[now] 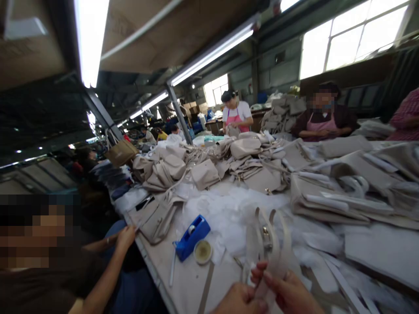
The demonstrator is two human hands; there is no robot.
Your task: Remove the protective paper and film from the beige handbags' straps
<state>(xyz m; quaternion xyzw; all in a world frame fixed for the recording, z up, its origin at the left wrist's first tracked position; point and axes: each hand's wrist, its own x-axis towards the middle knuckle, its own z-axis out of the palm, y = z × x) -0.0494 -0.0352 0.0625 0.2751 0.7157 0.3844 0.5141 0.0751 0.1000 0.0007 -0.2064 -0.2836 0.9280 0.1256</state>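
Note:
Near the bottom of the head view, my left hand (240, 298) and my right hand (290, 290) are close together, their fingers closed on a pale beige strap (278, 244). The strap loops upward between them, with metal hardware (266, 235) beside it. Thin white wrapping (229, 205) lies behind the hands. To their left stand a blue tape dispenser (192, 237) and a small round container (203, 251).
Beige bags (206, 174) are heaped across the table (193, 279). A seated person's arm (111, 266) reaches a bag (159, 218) at the left edge. Two people in pink aprons (236, 120) are across the table. White sheets (382, 253) lie at right.

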